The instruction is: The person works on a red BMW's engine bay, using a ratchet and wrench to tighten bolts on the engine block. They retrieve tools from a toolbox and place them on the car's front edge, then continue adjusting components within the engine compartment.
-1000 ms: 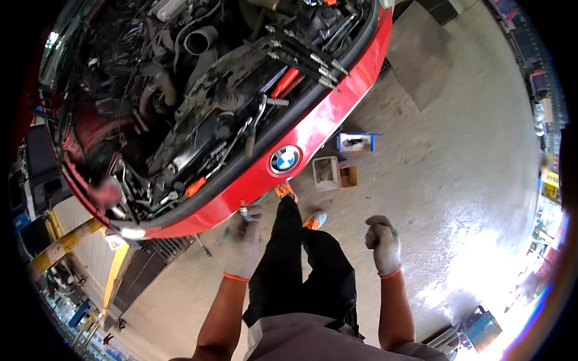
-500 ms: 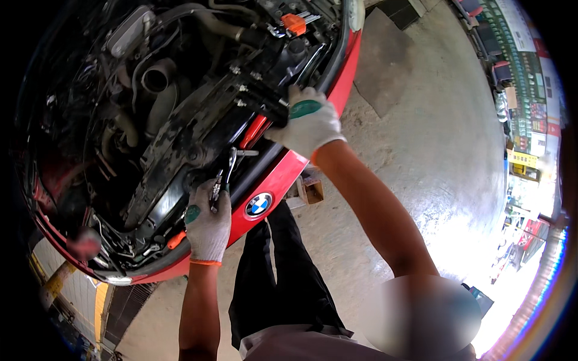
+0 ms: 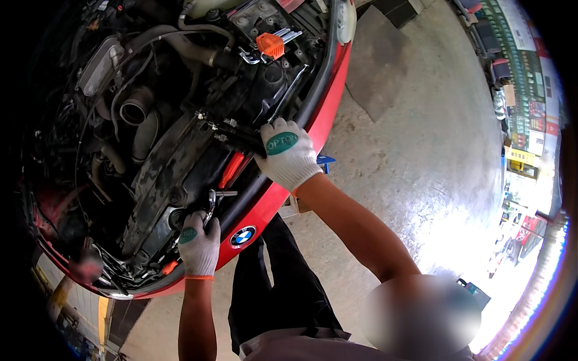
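My left hand, in a white knit glove with a green patch, is closed around a chrome ratchet wrench at the car's front edge. The ratchet's head and a short crosswise shaft show above the fingertips; its lower part is hidden by the hand. My right hand, gloved alike, is closed on the near end of a black elongated part with silver fittings. The fingers partly hide their grip. Below that part lies a red elongated piece, whose kind I cannot make out.
The open engine bay has hoses and an uncapped round pipe. A hex key set in an orange holder lies at the upper right of the bay. An orange handle sits left of my left hand. The red bumper curves before my legs.
The view has shifted, so the car appears lower and further left. My left hand has slid nearer to the ratchet's head. My right hand stays at the black part.
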The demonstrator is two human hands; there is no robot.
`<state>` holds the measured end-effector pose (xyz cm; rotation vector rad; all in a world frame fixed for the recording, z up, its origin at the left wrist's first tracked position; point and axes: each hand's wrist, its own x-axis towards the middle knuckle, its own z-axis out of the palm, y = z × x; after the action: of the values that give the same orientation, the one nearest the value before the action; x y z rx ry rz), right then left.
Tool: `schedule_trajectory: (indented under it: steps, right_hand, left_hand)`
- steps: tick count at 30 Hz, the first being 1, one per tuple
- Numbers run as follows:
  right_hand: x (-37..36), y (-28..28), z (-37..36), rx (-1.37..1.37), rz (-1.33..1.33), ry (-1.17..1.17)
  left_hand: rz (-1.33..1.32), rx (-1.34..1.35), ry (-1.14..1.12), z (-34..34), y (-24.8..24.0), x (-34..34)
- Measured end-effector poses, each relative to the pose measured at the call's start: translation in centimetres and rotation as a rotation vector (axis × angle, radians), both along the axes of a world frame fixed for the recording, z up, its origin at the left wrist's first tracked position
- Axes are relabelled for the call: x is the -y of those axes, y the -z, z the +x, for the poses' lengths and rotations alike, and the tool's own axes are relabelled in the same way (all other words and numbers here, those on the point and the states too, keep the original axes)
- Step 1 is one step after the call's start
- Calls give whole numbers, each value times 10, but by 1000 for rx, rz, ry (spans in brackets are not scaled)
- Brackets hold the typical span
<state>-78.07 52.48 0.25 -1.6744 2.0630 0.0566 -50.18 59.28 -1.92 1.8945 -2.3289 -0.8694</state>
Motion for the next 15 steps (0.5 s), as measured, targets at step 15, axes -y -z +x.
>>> schedule_trajectory:
  steps: [15]
  right_hand:
    - [-179, -26, -58, 1059, 158, 735]
  left_hand:
    - [742, -862, -509, -113, -69, 24]
